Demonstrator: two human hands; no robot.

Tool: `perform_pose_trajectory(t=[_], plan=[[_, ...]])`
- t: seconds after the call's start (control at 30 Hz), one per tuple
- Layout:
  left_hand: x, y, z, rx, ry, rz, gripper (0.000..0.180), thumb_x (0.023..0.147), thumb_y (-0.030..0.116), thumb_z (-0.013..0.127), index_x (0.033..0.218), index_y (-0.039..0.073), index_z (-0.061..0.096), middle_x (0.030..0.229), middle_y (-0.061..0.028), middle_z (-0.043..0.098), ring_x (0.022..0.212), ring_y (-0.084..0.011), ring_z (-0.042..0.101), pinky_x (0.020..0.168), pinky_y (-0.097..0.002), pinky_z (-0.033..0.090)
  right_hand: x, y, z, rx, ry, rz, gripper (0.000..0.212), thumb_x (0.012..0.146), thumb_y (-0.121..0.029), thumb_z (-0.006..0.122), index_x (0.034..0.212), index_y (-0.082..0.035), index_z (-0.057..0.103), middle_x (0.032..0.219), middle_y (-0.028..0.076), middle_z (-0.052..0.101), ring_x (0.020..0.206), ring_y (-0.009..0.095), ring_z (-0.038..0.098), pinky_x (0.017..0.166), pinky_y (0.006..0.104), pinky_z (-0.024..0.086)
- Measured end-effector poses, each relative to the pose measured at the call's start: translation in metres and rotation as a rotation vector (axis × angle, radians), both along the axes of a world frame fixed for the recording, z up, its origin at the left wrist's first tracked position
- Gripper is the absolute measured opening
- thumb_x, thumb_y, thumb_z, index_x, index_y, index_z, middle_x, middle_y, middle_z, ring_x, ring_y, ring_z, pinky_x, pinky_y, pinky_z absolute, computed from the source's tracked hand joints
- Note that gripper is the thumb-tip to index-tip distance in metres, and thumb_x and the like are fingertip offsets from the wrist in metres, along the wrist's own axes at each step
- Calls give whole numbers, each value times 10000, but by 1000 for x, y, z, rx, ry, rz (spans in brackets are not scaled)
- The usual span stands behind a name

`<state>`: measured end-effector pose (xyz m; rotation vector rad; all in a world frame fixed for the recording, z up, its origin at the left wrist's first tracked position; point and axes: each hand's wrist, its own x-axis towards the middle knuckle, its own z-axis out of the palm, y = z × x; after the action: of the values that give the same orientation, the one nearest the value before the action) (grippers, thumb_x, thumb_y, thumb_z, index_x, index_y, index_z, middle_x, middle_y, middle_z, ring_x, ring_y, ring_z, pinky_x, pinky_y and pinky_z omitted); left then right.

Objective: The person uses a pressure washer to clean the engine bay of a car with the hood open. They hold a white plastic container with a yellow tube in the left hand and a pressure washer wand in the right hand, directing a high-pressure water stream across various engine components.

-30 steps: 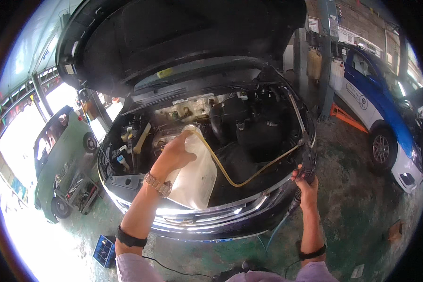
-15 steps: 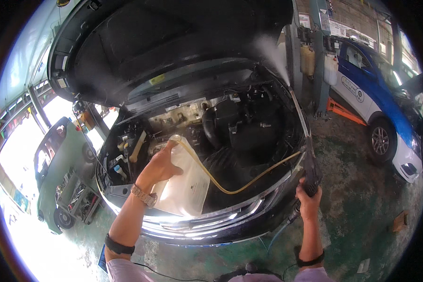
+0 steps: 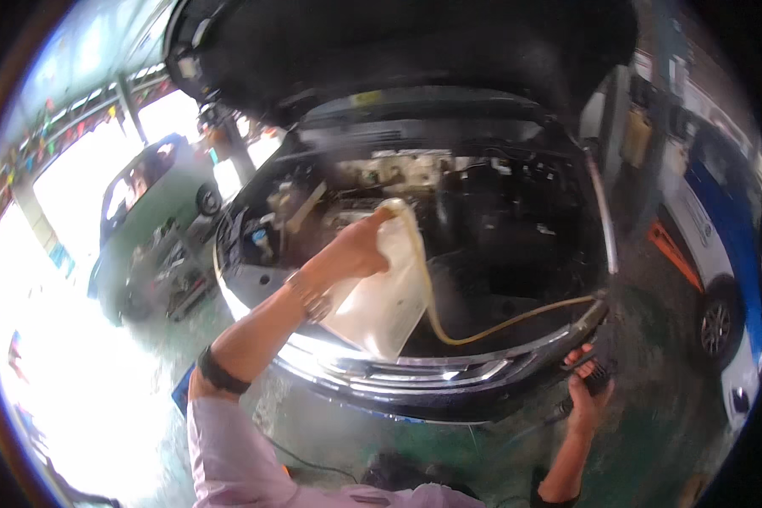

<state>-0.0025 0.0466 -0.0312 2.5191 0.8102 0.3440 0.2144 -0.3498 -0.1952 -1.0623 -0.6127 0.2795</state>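
- Over the front of the car point(image 3: 483, 394), left hand point(image 3: 356, 252) gripping the white jug point(image 3: 389, 313) near its top
- Farther right, right hand point(image 3: 588, 406) closed around the black spray gun point(image 3: 601, 378)
- Yellow hose point(image 3: 453, 341) between jug and gun

A car workshop: the engine bay point(image 3: 516, 224) has a raised hood point(image 3: 406, 51) above, a loaded cart point(image 3: 180, 284) left, a blue-and-white car point(image 3: 726, 224) right.

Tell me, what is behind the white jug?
Beyond the top of the white jug, which the left hand grips, the open engine bay shows, including a pale engine part. Whatever lies directly behind the jug's body is covered and cannot be seen.
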Motion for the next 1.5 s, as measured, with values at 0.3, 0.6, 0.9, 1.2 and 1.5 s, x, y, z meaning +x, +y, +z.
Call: perform_pose_trajectory(t=[0.3,0.6,0.9,1.2,1.5], plan=[[-41,47,0,-194,-210,-117,868,672,37,791,1454,7,417,996,-200,671,909,-276,672,763,-368,553,-15,9,-10,-20,-241,-84,475,864,-234,754,1223,33,596,1167,154,643,1086,276,622,973,470,497],[-60,91,16,-360,-55,-155,907,637,-13,815,1451,30,417,1186,-176,633,1077,-264,612,912,-376,529,-119,62,31,-11,-294,-263,529,762,-248,791,1188,-28,569,1180,163,636,1010,278,628,940,479,494],[-116,136,54,-118,125,-189,935,716,42,811,1528,116,353,1485,-234,461,1342,-362,486,1109,-409,434,-189,143,73,110,-261,-119,497,818,-126,760,1278,-51,586,1053,116,662,955,229,635,848,409,538],[-225,208,69,-96,-154,23,831,671,-24,767,1444,79,479,1201,-150,664,1060,-230,658,891,-335,555,-221,212,102,21,-317,109,474,793,37,654,1256,-1,561,1033,120,650,925,204,628,773,365,522],[-285,254,47,-2,-178,226,801,690,-109,727,1427,111,508,1138,-104,682,999,-170,668,799,-314,575,-224,268,100,-36,-467,327,440,796,-5,668,1211,-4,520,1009,131,643,878,180,647,726,310,537]])
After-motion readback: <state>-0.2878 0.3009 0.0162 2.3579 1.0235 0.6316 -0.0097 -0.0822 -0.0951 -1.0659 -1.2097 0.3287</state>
